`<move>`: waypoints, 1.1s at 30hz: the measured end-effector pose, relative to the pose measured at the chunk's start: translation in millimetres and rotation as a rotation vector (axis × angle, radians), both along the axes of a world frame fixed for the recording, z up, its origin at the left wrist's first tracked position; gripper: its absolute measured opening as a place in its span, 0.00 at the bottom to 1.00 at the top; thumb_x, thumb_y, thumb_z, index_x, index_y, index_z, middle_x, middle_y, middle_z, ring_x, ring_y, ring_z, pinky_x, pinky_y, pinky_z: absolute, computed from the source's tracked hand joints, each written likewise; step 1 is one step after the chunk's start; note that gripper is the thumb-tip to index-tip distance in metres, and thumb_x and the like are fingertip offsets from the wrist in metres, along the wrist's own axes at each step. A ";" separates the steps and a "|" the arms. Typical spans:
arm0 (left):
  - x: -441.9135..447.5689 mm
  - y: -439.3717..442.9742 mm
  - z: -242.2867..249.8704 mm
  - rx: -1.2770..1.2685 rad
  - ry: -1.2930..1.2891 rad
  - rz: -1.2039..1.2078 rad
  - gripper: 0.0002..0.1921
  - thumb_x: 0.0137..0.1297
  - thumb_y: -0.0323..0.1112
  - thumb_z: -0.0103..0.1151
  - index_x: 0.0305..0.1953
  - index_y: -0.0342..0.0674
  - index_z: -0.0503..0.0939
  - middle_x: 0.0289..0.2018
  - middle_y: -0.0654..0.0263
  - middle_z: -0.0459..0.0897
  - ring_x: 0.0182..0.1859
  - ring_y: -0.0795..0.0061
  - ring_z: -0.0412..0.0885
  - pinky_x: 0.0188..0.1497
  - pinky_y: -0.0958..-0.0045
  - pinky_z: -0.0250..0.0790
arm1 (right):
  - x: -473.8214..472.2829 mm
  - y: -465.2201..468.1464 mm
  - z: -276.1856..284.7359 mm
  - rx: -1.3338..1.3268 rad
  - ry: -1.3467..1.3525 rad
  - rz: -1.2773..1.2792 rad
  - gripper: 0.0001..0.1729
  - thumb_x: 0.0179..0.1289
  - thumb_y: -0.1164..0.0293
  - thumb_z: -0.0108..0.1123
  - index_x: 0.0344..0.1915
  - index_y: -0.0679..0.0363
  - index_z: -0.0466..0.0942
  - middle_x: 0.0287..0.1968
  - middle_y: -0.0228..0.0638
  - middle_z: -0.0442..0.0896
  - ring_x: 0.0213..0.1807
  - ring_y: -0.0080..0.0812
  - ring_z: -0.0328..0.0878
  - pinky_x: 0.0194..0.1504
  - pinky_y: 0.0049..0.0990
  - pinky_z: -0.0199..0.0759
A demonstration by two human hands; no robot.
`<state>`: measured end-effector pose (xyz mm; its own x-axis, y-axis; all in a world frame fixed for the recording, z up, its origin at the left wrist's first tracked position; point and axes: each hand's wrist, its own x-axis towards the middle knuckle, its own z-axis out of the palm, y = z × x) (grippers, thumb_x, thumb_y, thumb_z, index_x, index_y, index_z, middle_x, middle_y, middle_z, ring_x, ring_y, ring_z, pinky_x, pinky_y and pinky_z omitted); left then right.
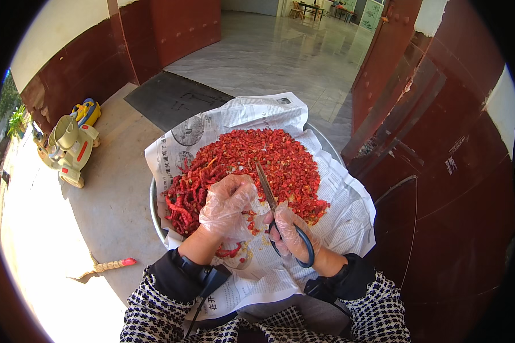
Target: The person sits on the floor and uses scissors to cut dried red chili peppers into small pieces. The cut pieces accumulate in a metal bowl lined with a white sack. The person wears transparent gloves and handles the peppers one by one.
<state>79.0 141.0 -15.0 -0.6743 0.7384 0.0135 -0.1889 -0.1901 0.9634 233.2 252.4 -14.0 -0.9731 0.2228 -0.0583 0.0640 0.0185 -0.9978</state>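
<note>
My right hand [294, 231], in a clear plastic glove, grips a pair of scissors [265, 184] by the dark handles. The blades point away from me over a heap of chopped red chili pieces [279, 150]. Close by on the left, my gloved left hand [229, 203] has its fingers curled in; whether anything is inside them is hidden. Beside it lie whole, wrinkled red chilies [182, 212]. All the chilies rest on newspaper sheets [343, 201] lining a round metal basin [154, 214]. A few scraps and pale seeds lie on the paper near my wrists.
At left stands a child's ride-on toy [75, 150], with a yellow and blue toy [88, 112] behind it. A straw-like bundle with a red end [111, 265] lies on the concrete. A dark mat [176, 98] lies by the doorway; a dark red wall [446, 223] rises at right.
</note>
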 end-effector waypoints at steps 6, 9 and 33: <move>-2.1 -1.2 -1.1 0.100 -0.021 -0.027 0.10 0.63 0.35 0.57 0.38 0.34 0.76 0.27 0.73 0.74 0.29 0.86 0.69 0.32 0.80 0.65 | -1.8 -2.1 -7.7 -0.113 -0.015 0.060 0.27 0.70 0.47 0.38 0.49 0.62 0.62 0.31 0.32 0.73 0.40 0.27 0.76 0.49 0.30 0.70; 0.3 -1.0 -0.9 0.096 0.024 0.011 0.10 0.63 0.35 0.57 0.38 0.33 0.76 0.27 0.73 0.74 0.29 0.85 0.69 0.32 0.80 0.65 | -7.6 -10.6 -16.1 -0.094 0.156 0.011 0.25 0.69 0.48 0.42 0.45 0.62 0.65 0.33 0.32 0.73 0.33 0.26 0.77 0.42 0.27 0.71; -28.9 -19.3 18.3 0.030 0.383 0.086 0.09 0.62 0.34 0.56 0.34 0.31 0.76 0.27 0.69 0.74 0.29 0.82 0.69 0.32 0.77 0.65 | 1.1 -9.2 4.0 -0.421 -0.040 -0.161 0.35 0.65 0.36 0.31 0.41 0.57 0.67 0.23 0.25 0.67 0.20 0.18 0.63 0.23 0.15 0.60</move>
<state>50.1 121.7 3.2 -0.6755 0.6749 0.2970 0.2011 -0.2189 0.9548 234.2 243.2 -10.0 -0.9233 0.3198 -0.2130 0.0714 -0.4020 -0.9129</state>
